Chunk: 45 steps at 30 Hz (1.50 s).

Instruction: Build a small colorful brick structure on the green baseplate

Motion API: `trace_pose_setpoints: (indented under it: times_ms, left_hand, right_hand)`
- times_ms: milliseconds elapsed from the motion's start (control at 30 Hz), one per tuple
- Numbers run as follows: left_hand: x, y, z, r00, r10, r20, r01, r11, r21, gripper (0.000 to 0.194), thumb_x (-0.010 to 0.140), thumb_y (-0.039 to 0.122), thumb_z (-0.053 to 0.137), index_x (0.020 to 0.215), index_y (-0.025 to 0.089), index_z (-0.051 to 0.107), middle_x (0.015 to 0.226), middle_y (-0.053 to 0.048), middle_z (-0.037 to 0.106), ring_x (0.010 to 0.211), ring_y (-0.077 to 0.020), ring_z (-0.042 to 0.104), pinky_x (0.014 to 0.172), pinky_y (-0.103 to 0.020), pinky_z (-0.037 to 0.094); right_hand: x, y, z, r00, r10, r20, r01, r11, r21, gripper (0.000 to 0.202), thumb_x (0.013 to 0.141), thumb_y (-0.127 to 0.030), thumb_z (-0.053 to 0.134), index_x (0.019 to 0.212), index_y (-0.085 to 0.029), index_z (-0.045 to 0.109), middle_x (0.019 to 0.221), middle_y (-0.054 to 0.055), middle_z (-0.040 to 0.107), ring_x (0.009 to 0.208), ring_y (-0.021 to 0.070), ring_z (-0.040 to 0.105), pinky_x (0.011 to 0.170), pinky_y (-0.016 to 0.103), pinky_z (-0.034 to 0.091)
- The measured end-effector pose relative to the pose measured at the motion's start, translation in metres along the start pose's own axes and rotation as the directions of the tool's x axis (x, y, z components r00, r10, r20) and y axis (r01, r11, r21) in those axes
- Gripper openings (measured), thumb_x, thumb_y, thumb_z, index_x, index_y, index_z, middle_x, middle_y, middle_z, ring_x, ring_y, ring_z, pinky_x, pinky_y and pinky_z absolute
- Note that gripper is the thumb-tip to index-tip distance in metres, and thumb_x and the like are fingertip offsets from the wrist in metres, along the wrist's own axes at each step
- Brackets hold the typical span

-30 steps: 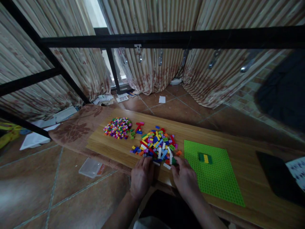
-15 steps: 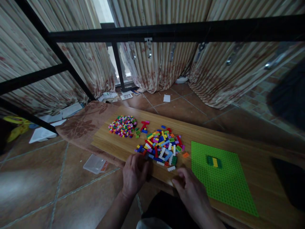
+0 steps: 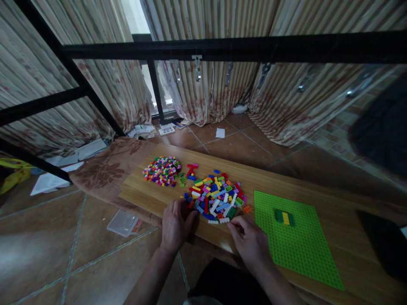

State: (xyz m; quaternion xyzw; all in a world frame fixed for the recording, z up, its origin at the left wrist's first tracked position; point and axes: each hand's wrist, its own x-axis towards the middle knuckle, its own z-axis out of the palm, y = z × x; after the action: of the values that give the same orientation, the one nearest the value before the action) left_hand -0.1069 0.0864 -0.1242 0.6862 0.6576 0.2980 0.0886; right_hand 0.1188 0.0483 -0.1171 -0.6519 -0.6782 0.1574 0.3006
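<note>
A loose pile of mixed toy bricks [image 3: 216,197] lies on the wooden table [image 3: 146,195]. At its near left edge is my left hand [image 3: 176,224], thumb and fingers apart, with nothing visible in it. My right hand [image 3: 249,237] is at the near right edge of the pile, its thumb and index finger close together by a white brick [image 3: 224,220]; whether it grips anything is too small to tell. To the right lies a green baseplate [image 3: 299,241] bearing a dark green and yellow brick piece [image 3: 285,217].
A heap of tiny bricks [image 3: 162,170] and a few red pieces [image 3: 191,169] lie at the table's far left. A dark flat object [image 3: 381,241] is at the right. A clear plastic lid [image 3: 122,223] lies on the floor.
My right hand has moved slightly left and up to the pile's edge. The white pieces at the near side have shifted. My left hand's thumb and fingers show more clearly apart.
</note>
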Motion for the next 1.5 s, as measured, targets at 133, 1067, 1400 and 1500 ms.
trace_pose_setpoints:
  times_ms: [133, 1067, 1400, 1500]
  left_hand:
    - [-0.012, 0.008, -0.007, 0.999, 0.044, 0.011, -0.044, 0.997, -0.06, 0.051, 0.078, 0.046, 0.068, 0.117, 0.021, 0.05, 0.11, -0.009, 0.06, 0.103, -0.0267, 0.058, 0.087, -0.041, 0.049]
    - [-0.026, 0.038, 0.01, 0.979, 0.204, 0.008, -0.202, 0.973, -0.109, 0.035, 0.081, 0.038, 0.065, 0.108, 0.021, 0.053, 0.103, -0.009, 0.063, 0.094, -0.026, 0.061, 0.08, -0.04, 0.051]
    - [-0.026, 0.035, 0.016, 0.972, 0.227, 0.054, -0.219, 0.969, -0.116, 0.037, 0.08, 0.04, 0.066, 0.109, 0.021, 0.054, 0.105, -0.009, 0.062, 0.096, -0.0262, 0.059, 0.081, -0.041, 0.05]
    - [-0.027, 0.036, 0.019, 0.972, 0.227, 0.058, -0.219, 0.969, -0.112, 0.036, 0.081, 0.04, 0.066, 0.109, 0.021, 0.054, 0.104, -0.009, 0.061, 0.095, -0.0258, 0.059, 0.081, -0.041, 0.049]
  right_hand:
    - [0.011, 0.014, -0.015, 0.987, 0.059, -0.151, -0.069, 0.996, -0.057, 0.023, 0.09, -0.034, 0.046, 0.103, -0.02, 0.059, 0.099, 0.008, 0.063, 0.089, 0.0218, 0.061, 0.078, 0.034, 0.049]
    - [0.077, 0.029, -0.003, 0.999, 0.032, 0.041, -0.033, 0.999, 0.018, 0.045, 0.081, -0.009, 0.038, 0.119, -0.019, 0.06, 0.118, 0.007, 0.065, 0.108, 0.019, 0.059, 0.097, 0.036, 0.045]
    - [0.089, 0.028, -0.01, 0.984, 0.145, 0.102, -0.143, 0.989, -0.023, 0.026, 0.085, -0.026, 0.051, 0.104, -0.018, 0.066, 0.099, 0.007, 0.072, 0.088, 0.0194, 0.066, 0.081, 0.032, 0.048]
    - [0.09, 0.027, -0.009, 0.976, 0.168, 0.138, -0.165, 0.986, -0.038, 0.021, 0.085, -0.029, 0.053, 0.095, -0.02, 0.07, 0.091, 0.005, 0.073, 0.081, 0.0186, 0.067, 0.076, 0.03, 0.046]
